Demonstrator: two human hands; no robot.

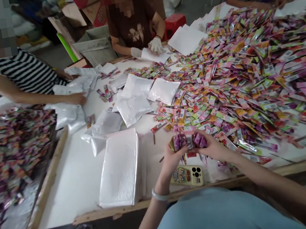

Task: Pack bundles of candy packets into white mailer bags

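Observation:
Both my hands are close together above the near part of the table, closed around small shiny snack packets. My left hand [175, 157] grips the left end of a bunch of purple packets [189, 141]; my right hand [209, 147] grips the right end. Their exact number is hard to make out. Just below my hands lies a phone in a yellow cartoon case [186, 176], back side up. To the left rests a stack of flat white bubble mailers [119, 167]. A large spread of loose colourful packets [240, 87] reaches from my hands to the far right.
Puffy filled white mailers [134, 108] lie mid-table. A wooden edge strip [113, 212] runs along the front. Another packet heap [12, 155] is at left. Three co-workers stand around; one wears white gloves [155, 45]. A grey bin [95, 47] and red stool [175, 21] stand behind.

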